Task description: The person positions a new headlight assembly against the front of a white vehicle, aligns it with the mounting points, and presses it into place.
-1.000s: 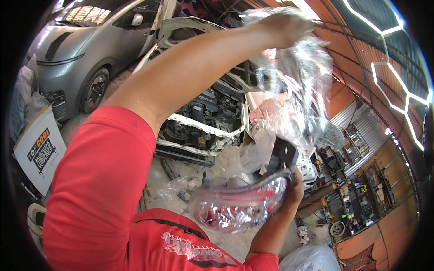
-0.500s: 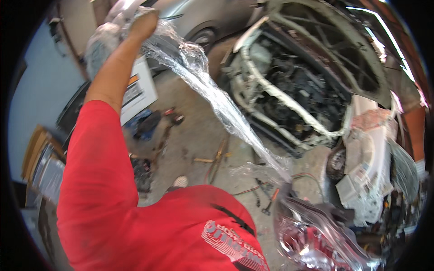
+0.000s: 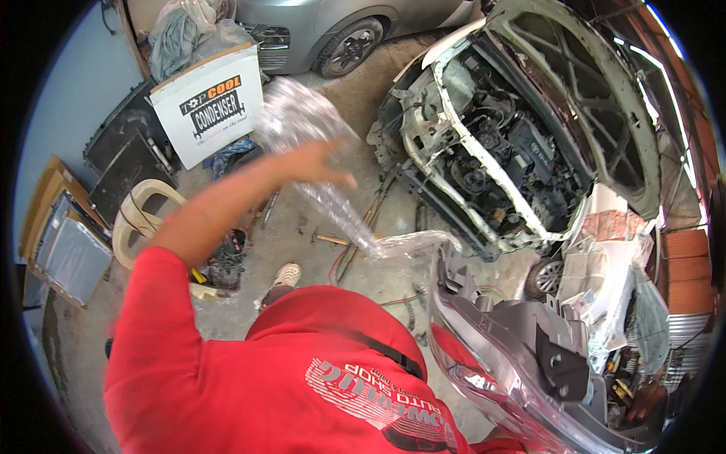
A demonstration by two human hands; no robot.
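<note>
My left hand (image 3: 318, 163) is raised in front of me, blurred by motion, with thumb and fingers apart. Beside and behind it hangs a bunched sheet of clear plastic wrap (image 3: 302, 113), also blurred. A twisted tail of the wrap runs down to the top end of a car headlight (image 3: 484, 356). This headlight has a clear and red lens side and a black housing, and is up close at the lower right. A sliver of my right arm (image 3: 499, 436) shows at the bottom edge; its hand is hidden by the headlight.
A white car's open engine bay (image 3: 499, 151) lies ahead to the right. Behind stands a grey car (image 3: 318, 34). Left are a white box (image 3: 208, 106), a cream plastic chair (image 3: 140, 216) and leaning panels (image 3: 72, 257). A hammer (image 3: 330, 239) lies on the floor.
My left hand has come down and toward the middle, from a fist on the wrap to spread fingers. The stretched wrap has slackened. The headlight has risen further into view.
</note>
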